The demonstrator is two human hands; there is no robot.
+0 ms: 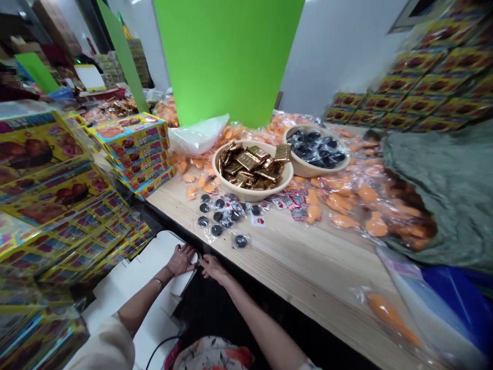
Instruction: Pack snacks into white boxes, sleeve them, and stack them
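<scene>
A stack of flat white cardboard box blanks (146, 267) lies low beside the table's front edge. My left hand (182, 260) rests on top of it near the far corner, palm down with its fingers stretched out. My right hand (212, 268) is at the same corner, its thumb and fingertips pinched on the cardboard's edge. The two hands almost touch. Just beyond them on the table lie several wrapped black discs (217, 230), the closest one (241, 240) a little apart from the others.
A bowl of gold packets (252, 194) and a bowl of black packets (318, 169) stand on the wooden table (300, 257). Wrapped orange pieces (342, 203) lie around them. Printed boxes (142, 154) are stacked at left. A green panel (227, 61) stands behind; green cloth (442, 180) lies right.
</scene>
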